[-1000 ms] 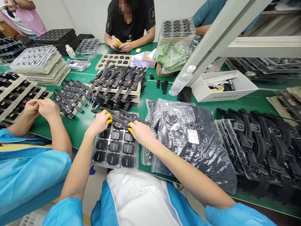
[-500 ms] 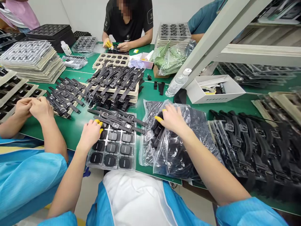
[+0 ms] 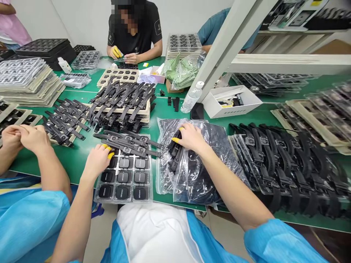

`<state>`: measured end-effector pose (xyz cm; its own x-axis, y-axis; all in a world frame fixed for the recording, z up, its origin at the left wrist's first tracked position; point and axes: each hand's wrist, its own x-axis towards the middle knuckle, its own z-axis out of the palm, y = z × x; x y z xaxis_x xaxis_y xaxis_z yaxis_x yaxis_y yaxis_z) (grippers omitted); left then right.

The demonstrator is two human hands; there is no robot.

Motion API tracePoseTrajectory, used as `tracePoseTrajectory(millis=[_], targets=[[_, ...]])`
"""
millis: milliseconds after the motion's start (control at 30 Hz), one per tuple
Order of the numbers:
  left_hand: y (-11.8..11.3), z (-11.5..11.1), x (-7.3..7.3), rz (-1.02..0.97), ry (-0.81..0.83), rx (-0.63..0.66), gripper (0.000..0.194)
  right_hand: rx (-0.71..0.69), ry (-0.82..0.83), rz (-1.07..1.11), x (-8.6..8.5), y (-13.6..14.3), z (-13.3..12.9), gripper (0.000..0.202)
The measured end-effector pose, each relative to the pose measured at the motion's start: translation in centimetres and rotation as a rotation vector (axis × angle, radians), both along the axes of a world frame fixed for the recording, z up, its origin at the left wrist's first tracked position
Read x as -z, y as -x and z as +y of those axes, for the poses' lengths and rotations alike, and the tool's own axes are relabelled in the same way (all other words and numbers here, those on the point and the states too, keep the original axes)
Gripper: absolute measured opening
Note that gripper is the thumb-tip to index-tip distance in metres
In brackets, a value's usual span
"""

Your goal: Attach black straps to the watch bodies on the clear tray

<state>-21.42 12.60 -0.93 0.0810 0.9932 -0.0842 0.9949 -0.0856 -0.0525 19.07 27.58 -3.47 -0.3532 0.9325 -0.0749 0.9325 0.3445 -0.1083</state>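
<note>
My left hand [image 3: 98, 159], with yellow finger cots, is curled at the upper left of a clear tray [image 3: 96, 199]. Square black watch bodies [image 3: 122, 177] sit in its compartments, and several watches with straps [image 3: 126, 144] lie across its far end. What those left fingers hold, if anything, is hidden. Over at the mouth of a clear plastic bag [image 3: 197, 182], my right hand [image 3: 189, 138], also in yellow finger cots, is closed around black watch straps [image 3: 175, 155]. Its fingertips are partly hidden among the straps.
Stacked trays of strapped watches [image 3: 123, 102] stand beyond my tray; more watches [image 3: 274, 149] stand at right. A bottle [image 3: 192, 98], a white box [image 3: 233, 104] and a slanted post [image 3: 227, 44] lie ahead. A co-worker's hands [image 3: 30, 137] are close at left; another person sits opposite.
The view has shifted, so most of the scene sits further left. My hands stay at the tray and the bag, with little visible movement against them. The person opposite has shifted hands slightly.
</note>
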Motion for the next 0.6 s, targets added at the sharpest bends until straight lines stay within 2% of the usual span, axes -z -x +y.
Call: tracePoseTrajectory(millis=[100,200,267,400,433,500,600], targets=[[0.0,-1.8,0.1,-0.246,-0.099,-0.119,0.028,0.016,-0.083,0.063,-0.1,0.4,0.0,0.037],[-1.1,-4.5,0.0,-0.636,-0.112,-0.252,0.031,0.011,-0.192,0.248,-0.4,1.1,-0.5,0.013],[-2.5,-6.5,0.1,-0.909,-0.065,-0.289,0.032,0.03,-0.176,0.504,-1.0,1.8,-1.4,0.005],[-6.3,-9.8,1.2,-1.309,0.036,-0.321,0.025,0.194,-0.043,1.19,-3.2,3.2,-5.3,0.022],[-7.4,-10.4,1.6,-1.37,0.056,-0.306,0.023,0.211,0.025,1.336,-3.8,3.6,-6.7,0.027],[-9.4,-11.3,2.7,-1.442,0.076,-0.257,0.021,0.212,0.261,1.57,-4.5,4.4,-9.7,0.03],[-12.1,-11.9,3.9,-1.466,0.102,-0.194,0.024,0.157,0.748,1.76,-4.1,5.9,-14.7,0.043]])
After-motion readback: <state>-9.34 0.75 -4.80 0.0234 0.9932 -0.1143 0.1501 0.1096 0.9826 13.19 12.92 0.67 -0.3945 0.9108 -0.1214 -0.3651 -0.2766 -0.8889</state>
